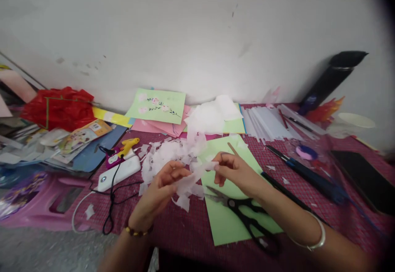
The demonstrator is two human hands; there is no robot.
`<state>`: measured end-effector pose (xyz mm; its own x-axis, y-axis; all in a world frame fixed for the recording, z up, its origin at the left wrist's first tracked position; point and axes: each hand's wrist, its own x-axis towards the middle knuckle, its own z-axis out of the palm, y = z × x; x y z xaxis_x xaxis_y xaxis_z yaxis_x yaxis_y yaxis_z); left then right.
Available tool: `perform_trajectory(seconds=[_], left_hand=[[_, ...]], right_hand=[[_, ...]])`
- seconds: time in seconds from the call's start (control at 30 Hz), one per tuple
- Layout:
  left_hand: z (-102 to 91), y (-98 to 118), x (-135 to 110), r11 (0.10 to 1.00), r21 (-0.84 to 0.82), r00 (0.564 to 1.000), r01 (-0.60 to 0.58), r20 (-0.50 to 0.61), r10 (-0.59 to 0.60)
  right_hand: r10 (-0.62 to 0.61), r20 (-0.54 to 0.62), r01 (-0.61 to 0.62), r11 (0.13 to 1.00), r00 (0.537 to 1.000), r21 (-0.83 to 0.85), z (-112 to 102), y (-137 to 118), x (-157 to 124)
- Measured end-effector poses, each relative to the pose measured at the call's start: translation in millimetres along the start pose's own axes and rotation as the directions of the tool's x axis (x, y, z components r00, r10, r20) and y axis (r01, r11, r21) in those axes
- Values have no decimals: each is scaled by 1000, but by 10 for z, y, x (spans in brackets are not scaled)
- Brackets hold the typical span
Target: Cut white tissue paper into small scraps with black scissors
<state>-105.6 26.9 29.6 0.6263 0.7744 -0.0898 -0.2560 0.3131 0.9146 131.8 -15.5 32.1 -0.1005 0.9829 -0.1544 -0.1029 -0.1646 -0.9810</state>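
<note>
My left hand point(163, 187) and my right hand point(236, 171) are in front of me, a short gap apart. Between them stretches a thin white piece of tissue paper point(196, 175), pinched at its right end by my right fingertips and at its left end by my left fingers. Behind and below the hands lies a loose heap of white tissue paper scraps point(165, 154). A thin brown stick point(233, 148) shows just beyond my right hand; whether the fingers touch it I cannot tell. Under my right forearm, black-handled scissors point(247, 212) lie partly open on a green sheet point(216, 222).
Against the wall leans a green card with painted flowers point(165, 106). White tissue sheets point(206, 115) lie beside it. To the left are a yellow glue gun point(129, 143), a white power bank point(119, 175) and cables. At right are a blue tool point(314, 177) and a black phone point(365, 177).
</note>
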Motion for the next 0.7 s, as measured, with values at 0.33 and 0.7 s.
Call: perform_trajectory(seconds=[0.33,0.7], left_hand=[[106,-21,260,960,249,945,127,264,-193],[43,-76,90,987,-81,985,136,-99,-144]], right_hand=[[121,264,-54,967,957,-248,97,-434,35],[-111,-36,49,676,993,-735,-389,325,-708]])
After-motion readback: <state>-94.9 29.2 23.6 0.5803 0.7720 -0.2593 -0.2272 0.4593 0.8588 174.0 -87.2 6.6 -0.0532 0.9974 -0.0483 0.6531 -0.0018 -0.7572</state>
